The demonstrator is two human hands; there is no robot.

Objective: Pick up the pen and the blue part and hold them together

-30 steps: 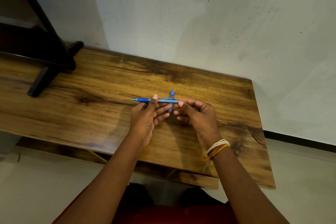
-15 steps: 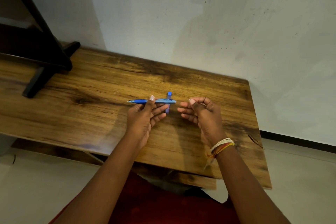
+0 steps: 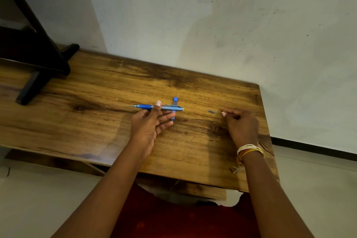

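My left hand [image 3: 150,121] holds a blue pen [image 3: 158,107] level above the wooden table [image 3: 96,121], thumb on top and fingers beneath, tip pointing left. Behind the pen a small blue tube with a blue cap [image 3: 175,102] lies on the table, partly hidden by my fingers. My right hand [image 3: 241,123] rests on the table to the right with its fingers curled; I cannot tell whether it pinches anything. A tiny grey-blue part [image 3: 211,111] lies on the wood just left of that hand.
A black stand with a flat foot [image 3: 34,83] sits on the table's far left. A scuffed white wall [image 3: 212,25] runs right behind the table. The table's right edge is close beside my right hand. Pale floor lies below.
My right hand let go of the pen's rear end and moved right, down to the table. A tiny part now lies on the wood beside it. My left hand keeps the pen.
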